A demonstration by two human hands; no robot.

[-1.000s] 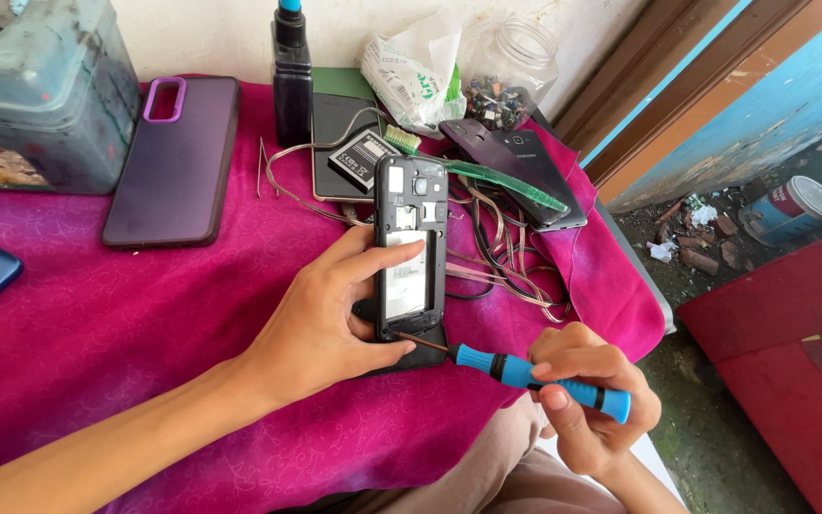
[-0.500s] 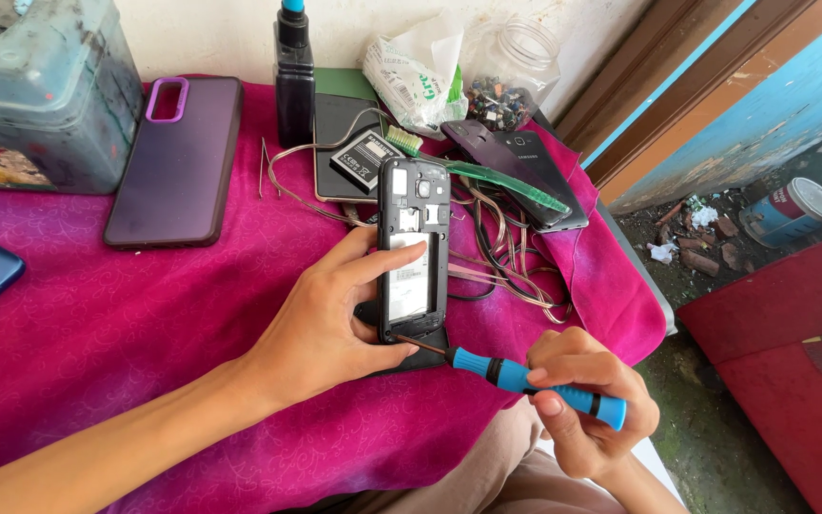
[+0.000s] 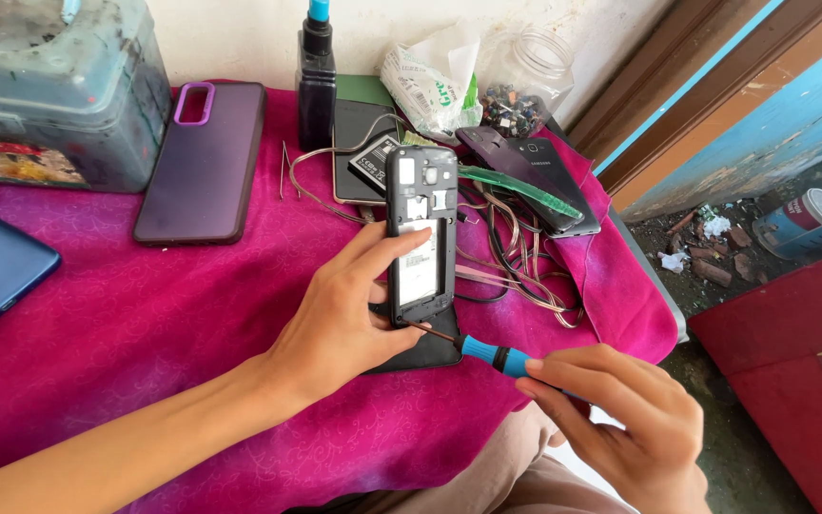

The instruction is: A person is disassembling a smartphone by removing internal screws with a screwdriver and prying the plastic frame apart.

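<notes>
The opened smartphone looks light and stiff but fragile: its back cover is off, so the battery bay and bare circuit parts face up (nothing there should take a squeeze). The safest hold seems to be along the plastic side rails, away from the exposed board. It stands tilted on its lower end near the front edge of the counter, which is draped in magenta cloth, its foot on a dark flat piece.

The left hand grips it that way, fingers curled over the left rail and the thumb at the bottom corner. The right hand pinches a small screwdriver by its blue handle, fingers closed narrow around it, and the thin shaft appears to touch the phone's lower left corner just beside the left thumb. The slim handle could slip, so a pinch near the collar suits it.

Behind the phone lie tangled cables, a loose battery and a purple phone case toward the back edge.
</notes>
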